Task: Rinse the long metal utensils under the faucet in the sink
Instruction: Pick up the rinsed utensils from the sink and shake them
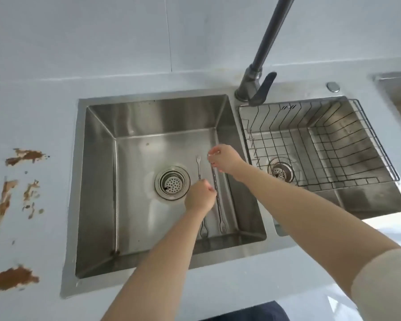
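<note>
Here, the left hand [200, 196] has its fingers curled together around the middle of one long metal utensil [199, 169], a thin rod forked at both ends. The right hand [225, 161] pinches the far end of a second utensil [218, 205] between its fingertips. Both rods lie lengthwise near the right wall of the left sink basin [97, 181], just right of the drain strainer [172, 183]. The faucet [256, 86] stands at the sink's back edge; a wire basket [380, 140] fills the right basin.
</note>
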`<action>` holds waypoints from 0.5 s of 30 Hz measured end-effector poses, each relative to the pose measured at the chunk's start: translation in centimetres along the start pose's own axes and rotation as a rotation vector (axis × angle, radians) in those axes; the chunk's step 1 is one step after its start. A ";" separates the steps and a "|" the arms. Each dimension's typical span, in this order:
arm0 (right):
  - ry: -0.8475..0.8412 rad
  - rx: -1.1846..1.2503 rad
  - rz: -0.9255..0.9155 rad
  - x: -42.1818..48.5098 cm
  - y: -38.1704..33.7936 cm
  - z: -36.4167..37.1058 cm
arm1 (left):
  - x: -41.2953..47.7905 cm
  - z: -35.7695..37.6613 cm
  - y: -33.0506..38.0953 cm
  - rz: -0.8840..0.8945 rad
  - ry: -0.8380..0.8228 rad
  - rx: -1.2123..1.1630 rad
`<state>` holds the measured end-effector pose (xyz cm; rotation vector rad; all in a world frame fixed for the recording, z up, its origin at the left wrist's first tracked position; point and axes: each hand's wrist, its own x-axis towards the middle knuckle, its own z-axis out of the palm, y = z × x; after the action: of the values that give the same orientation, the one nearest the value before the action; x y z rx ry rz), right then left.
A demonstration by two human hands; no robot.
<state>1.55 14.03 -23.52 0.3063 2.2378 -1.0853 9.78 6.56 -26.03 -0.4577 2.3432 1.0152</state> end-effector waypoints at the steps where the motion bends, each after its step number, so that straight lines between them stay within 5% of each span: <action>1: 0.010 -0.046 0.017 0.6 1.0 1.0 | 0.5 1.1 -0.7 -0.044 -0.033 -0.005; 8: 0.092 -0.368 0.122 4.8 4.8 4.2 | 3.4 5.8 -2.5 -0.135 -0.091 0.064; 15: 0.195 -0.558 0.176 7.0 7.3 5.7 | 5.1 7.1 -3.1 -0.022 -0.085 0.282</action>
<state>1.86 13.85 -35.09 0.3691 2.5183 -0.3231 9.71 9.37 -34.82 -0.3229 2.3505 0.6659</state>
